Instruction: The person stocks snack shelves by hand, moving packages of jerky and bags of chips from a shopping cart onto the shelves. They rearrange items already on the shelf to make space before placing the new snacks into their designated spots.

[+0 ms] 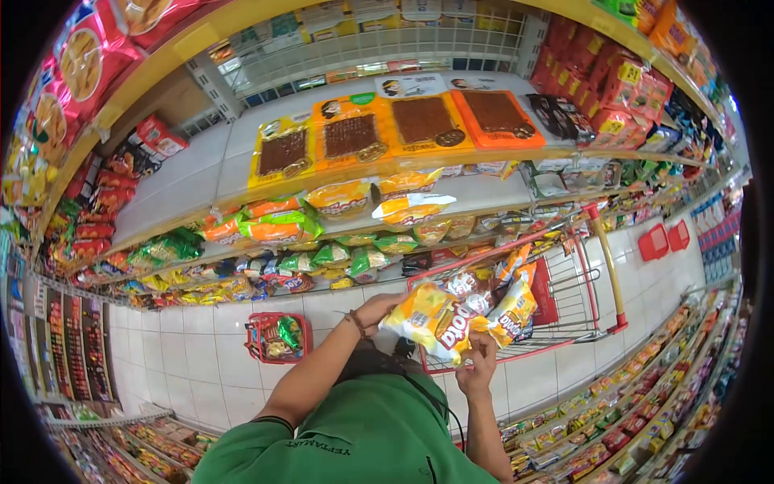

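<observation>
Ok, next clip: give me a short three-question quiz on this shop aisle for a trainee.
1. True or false: the left hand and the right hand both grip the yellow and white plastic snack bag.
2. What stands just beyond that bag? A. a red wire shopping cart B. a blue plastic crate C. a wooden ladder
3. Fill in: the small red basket on the white tiled floor holds shiny ___ packets.

Key: 1 true; 2 A; 3 green.
</observation>
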Available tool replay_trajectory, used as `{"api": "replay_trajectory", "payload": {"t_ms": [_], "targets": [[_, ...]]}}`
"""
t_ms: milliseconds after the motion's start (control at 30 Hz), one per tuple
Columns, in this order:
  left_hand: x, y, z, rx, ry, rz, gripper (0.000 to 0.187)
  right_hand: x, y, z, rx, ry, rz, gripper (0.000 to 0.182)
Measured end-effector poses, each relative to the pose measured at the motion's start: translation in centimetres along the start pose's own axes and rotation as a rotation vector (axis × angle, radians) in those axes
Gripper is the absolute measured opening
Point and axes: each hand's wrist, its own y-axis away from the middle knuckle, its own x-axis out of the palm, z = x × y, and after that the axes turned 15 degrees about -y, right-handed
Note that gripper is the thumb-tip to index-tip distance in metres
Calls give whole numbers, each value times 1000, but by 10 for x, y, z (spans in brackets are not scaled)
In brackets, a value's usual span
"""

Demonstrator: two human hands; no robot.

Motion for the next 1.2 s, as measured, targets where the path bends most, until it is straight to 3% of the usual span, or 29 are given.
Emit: {"api": "replay_trajectory", "payload": {"t_ms": [33, 67, 133, 200, 267, 300, 467, 533, 567, 600, 700, 800, 867, 1067, 1133, 1200], "targets": [[-3, 4, -6, 92, -132, -46, 37, -4, 3, -6, 42, 14, 67, 26], [-4, 7, -9, 104, -130, -51, 37, -9, 8, -16, 32, 11, 75, 26], [-5, 13, -13, 407, -424, -167, 36, -16, 13, -32, 105, 365, 180, 24], [8, 38, -31, 474, -507, -283, 38, -10, 3, -20, 147, 395, 199, 23], [19, 68, -53, 575, -1078, -547, 37, 1, -4, -19, 325, 168, 52, 23], [21, 78, -57, 692, -1130, -563, 36, 11, -7, -23, 373, 52, -15, 26], [19, 114, -66, 726, -1102, -708, 33, 61, -26, -68, 619, -322, -155, 31], [17, 125, -65, 678, -900, -721, 35, 78, -39, -74, 1176, -926, -319, 33], [17, 132, -68, 758, -923, -750, 35, 93, -42, -74, 1052, -1184, -208, 39], [16, 137, -68, 753, -928, -763, 35, 100, -42, -72, 1057, -1191, -198, 39], [22, 156, -73, 504, -1046, -1119, 29, 127, -40, -54, 995, -1069, -159, 33], [13, 156, -66, 614, -1064, -1262, 28, 140, -42, -48, 1022, -1071, -180, 35], [9, 159, -63, 613, -1033, -1223, 28, 144, -33, -73, 999, -1206, -176, 39], [15, 164, -68, 559, -998, -990, 24, 152, -25, -97, 890, -1021, -146, 35], [20, 162, -72, 662, -996, -908, 28, 151, -22, -109, 846, -949, -70, 34], [24, 164, -77, 629, -1026, -883, 29, 148, -39, -69, 885, -986, -147, 28]]}}
